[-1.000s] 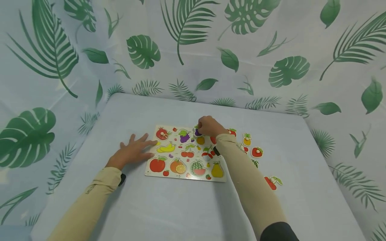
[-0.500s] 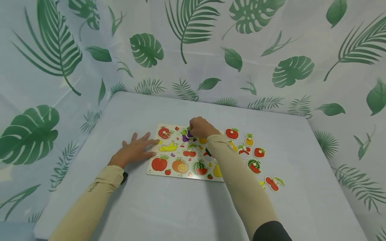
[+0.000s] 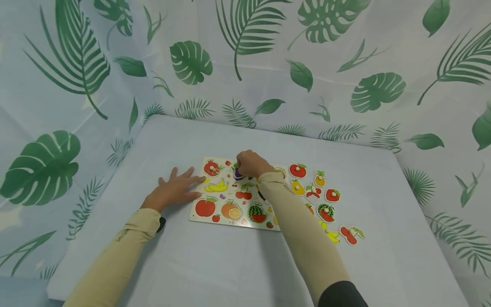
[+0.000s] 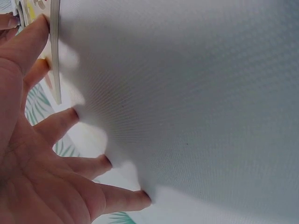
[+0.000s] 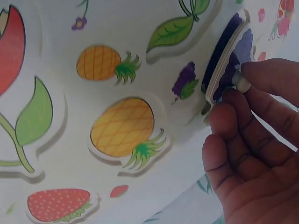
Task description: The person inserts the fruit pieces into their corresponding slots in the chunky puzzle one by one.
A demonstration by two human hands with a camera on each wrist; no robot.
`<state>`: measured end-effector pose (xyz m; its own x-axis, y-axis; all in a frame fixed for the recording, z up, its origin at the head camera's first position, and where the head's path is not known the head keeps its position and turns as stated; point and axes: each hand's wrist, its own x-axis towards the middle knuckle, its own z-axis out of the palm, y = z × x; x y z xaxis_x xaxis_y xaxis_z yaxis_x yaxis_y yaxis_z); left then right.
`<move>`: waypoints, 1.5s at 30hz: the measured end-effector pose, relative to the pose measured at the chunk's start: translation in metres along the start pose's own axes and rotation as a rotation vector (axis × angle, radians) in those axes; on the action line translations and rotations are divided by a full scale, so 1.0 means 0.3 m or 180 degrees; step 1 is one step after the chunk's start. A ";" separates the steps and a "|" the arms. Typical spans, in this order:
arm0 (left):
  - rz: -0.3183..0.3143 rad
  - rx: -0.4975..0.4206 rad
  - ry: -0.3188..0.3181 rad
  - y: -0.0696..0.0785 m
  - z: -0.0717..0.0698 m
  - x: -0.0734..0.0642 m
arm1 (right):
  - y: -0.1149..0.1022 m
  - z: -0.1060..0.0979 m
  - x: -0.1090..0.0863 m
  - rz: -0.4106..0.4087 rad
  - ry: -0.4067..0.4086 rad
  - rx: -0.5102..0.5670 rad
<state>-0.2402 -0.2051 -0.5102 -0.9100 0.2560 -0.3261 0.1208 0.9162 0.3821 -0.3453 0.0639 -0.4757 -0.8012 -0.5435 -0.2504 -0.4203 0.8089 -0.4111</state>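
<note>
My right hand [image 3: 253, 164] is over the upper part of a fruit puzzle board [image 3: 245, 213]. In the right wrist view its thumb and fingers pinch the white knob [image 5: 241, 82] of a purple grape puzzle piece [image 5: 233, 56]. That piece is tilted, close over the grape picture on the board. My left hand [image 3: 174, 191] is spread flat at the board's left side, thumb and a finger touching its edge [image 4: 55, 56]. A pomegranate piece [image 3: 212, 168] with a knob sits in the board's top left corner.
Several loose knobbed pieces lie right of the board on the white table [image 3: 215, 264]: apple [image 3: 297, 171], pineapple [image 3: 319, 179], strawberry [image 3: 332, 195], watermelon [image 3: 326, 212], bananas [image 3: 333, 236] and cherries [image 3: 350, 235]. The right sleeve [image 3: 303, 226] hides part of the board. A leaf-print cloth [image 3: 268, 76] hangs behind.
My right hand has moved left across the board with the grape piece, to the grape picture. More loose pieces show beside the right sleeve. The left hand stays at the board's edge.
</note>
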 end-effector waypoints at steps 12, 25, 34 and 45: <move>-0.0014 0.0007 -0.0019 0.001 -0.001 0.001 | -0.015 0.008 -0.002 0.0004 -0.0083 -0.0062; 0.0024 0.0000 -0.0054 -0.007 -0.004 0.006 | -0.010 0.028 0.011 0.0030 -0.0014 -0.0199; -0.0012 -0.0033 -0.0066 -0.001 -0.007 0.004 | -0.011 0.024 0.017 0.0112 -0.0064 -0.0165; -0.0048 -0.0061 -0.0108 0.010 -0.016 -0.002 | 0.008 0.021 0.009 0.0037 -0.0082 -0.0085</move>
<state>-0.2412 -0.2040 -0.5048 -0.8977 0.2528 -0.3609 0.0992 0.9140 0.3934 -0.3459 0.0630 -0.4829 -0.7949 -0.5394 -0.2777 -0.4226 0.8207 -0.3845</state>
